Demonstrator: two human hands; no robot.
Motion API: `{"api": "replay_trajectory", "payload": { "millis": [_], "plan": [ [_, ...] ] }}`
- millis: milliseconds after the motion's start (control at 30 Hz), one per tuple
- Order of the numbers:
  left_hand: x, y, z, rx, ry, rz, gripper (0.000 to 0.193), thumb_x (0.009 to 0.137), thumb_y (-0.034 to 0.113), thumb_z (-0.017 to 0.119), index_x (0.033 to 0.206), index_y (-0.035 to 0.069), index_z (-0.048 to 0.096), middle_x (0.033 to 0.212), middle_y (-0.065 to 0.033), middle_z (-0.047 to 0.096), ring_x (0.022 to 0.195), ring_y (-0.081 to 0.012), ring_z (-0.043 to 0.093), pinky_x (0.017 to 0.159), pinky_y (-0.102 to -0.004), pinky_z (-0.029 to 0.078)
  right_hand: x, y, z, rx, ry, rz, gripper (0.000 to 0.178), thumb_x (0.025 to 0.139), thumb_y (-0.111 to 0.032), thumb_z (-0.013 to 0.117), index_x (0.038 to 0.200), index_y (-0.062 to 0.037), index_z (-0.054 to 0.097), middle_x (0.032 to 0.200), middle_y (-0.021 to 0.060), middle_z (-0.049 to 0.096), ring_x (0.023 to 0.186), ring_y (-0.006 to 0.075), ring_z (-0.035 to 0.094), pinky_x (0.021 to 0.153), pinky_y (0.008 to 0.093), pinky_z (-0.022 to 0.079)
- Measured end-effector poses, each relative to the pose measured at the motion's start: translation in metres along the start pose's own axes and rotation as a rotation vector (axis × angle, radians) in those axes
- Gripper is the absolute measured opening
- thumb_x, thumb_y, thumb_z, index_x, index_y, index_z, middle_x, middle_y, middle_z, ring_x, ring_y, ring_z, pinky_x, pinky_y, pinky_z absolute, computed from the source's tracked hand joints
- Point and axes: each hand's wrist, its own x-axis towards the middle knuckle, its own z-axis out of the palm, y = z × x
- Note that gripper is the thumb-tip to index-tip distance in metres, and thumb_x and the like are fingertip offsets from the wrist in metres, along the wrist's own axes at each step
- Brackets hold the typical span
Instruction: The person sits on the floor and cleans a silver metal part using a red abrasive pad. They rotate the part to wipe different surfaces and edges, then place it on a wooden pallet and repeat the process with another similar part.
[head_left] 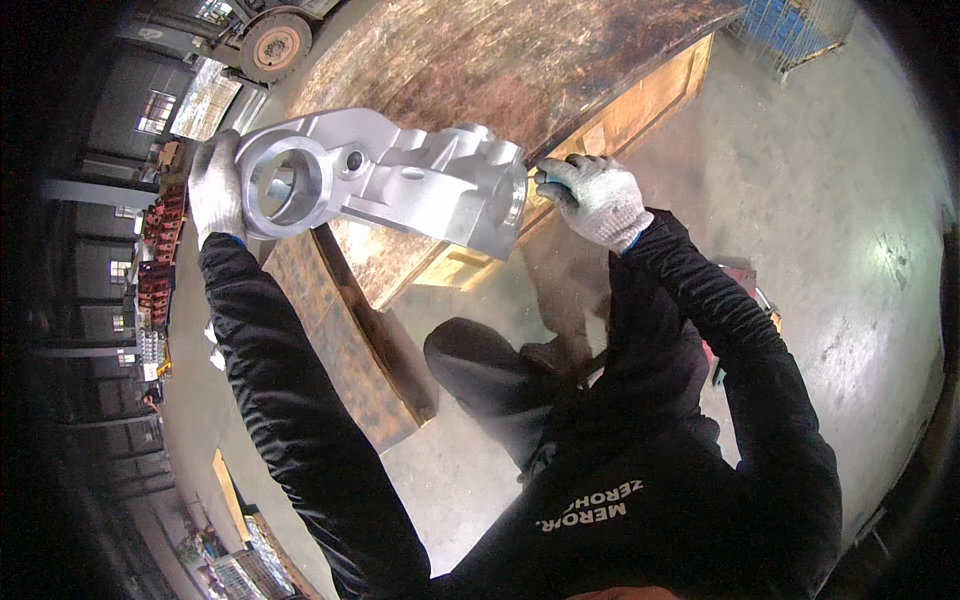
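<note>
A large silver cast-metal part (400, 180) with a round ring opening at its left end is held up in the air in front of me. My left hand (215, 185), in a grey knit glove, grips the ring end. At the part's right end my right hand (595, 198), gloved the same way, holds a small dark tool against the casting's end face. Both sleeves are black. The part hangs above the edge of a rusty brown work surface (480, 60).
The rusty surface rests on a wooden crate frame (640, 100). Below is grey concrete floor (830, 200). My knee (480, 370) is raised under the part. A vehicle wheel (275, 45) shows at the top left, racks (155, 270) along the left, a blue wire crate (790, 25) at the top right.
</note>
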Motion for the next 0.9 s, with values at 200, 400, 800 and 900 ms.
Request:
{"api": "replay_trajectory", "payload": {
  "millis": [200, 400, 800, 900],
  "plan": [
    [-0.003, 0.004, 0.008, -0.038, 0.039, -0.069, 0.044, 0.096, 0.034, 0.062, 0.126, 0.002, 0.069, 0.113, -0.011, 0.071, 0.103, -0.0219, 0.065, 0.097, -0.0352, 0.047, -0.025, -0.028, 0.007, 0.206, -0.145, 0.296, 0.023, 0.093, -0.028, 0.069, 0.109, -0.0123, 0.072, 0.09, 0.0155, 0.073, 0.084, 0.037, 0.072, 0.074, 0.0472, 0.058],
    [0.011, -0.006, 0.007, 0.043, 0.049, -0.012, 0.045, 0.093, 0.034, 0.063, 0.123, 0.003, 0.072, 0.119, -0.0156, 0.074, 0.108, -0.0255, 0.067, 0.1, -0.0368, 0.046, -0.045, -0.07, 0.016, 0.066, -0.177, 0.342, 0.032, 0.094, -0.038, 0.066, 0.111, -0.0107, 0.071, 0.079, 0.0187, 0.071, 0.074, 0.0388, 0.071, 0.065, 0.0498, 0.056],
    [0.007, -0.003, 0.011, 0.221, 0.151, 0.029, 0.054, 0.088, 0.043, 0.062, 0.124, 0.005, 0.072, 0.124, -0.0186, 0.073, 0.12, -0.0331, 0.067, 0.105, -0.039, 0.047, -0.025, -0.104, -0.022, 0.048, -0.241, 0.028, 0.024, 0.092, -0.029, 0.064, 0.095, -0.0047, 0.067, 0.071, 0.0189, 0.067, 0.07, 0.04, 0.069, 0.064, 0.0528, 0.055],
    [0.007, -0.005, 0.011, 0.237, 0.144, 0.088, 0.054, 0.089, 0.044, 0.058, 0.124, 0.006, 0.071, 0.124, -0.0205, 0.072, 0.119, -0.0382, 0.066, 0.104, -0.0411, 0.047, -0.003, -0.1, -0.045, 0.073, -0.262, -0.122, 0.021, 0.089, -0.025, 0.064, 0.088, -0.0048, 0.069, 0.071, 0.0189, 0.067, 0.069, 0.04, 0.069, 0.063, 0.0516, 0.055]
  ]
}}
